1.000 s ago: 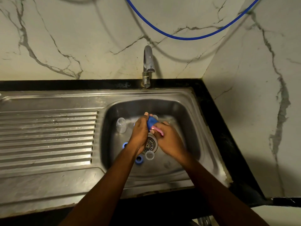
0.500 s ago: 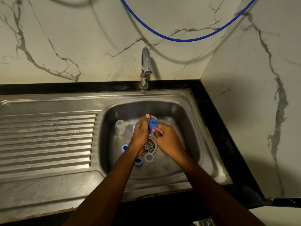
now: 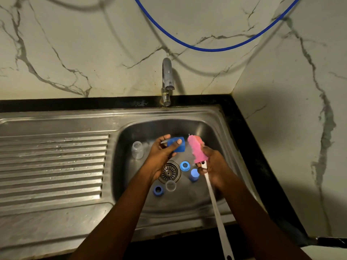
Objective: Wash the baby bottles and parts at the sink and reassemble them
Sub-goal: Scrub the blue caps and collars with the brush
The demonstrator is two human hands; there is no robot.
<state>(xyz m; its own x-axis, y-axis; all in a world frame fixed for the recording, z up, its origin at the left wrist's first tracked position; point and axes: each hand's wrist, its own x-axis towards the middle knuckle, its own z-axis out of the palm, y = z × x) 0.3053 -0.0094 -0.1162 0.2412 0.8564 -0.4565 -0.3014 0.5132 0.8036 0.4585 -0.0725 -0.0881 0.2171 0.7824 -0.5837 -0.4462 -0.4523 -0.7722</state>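
Left hand (image 3: 161, 153) pinches a blue cap (image 3: 180, 148); right hand (image 3: 215, 167) grips the brush (image 3: 197, 150).

No legible text, label, brand or number anywhere — not on any surface.

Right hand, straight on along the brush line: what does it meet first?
Likely the sink's back wall, below the tap. The pink brush in the right hand passes just right of the blue cap; depth unclear.
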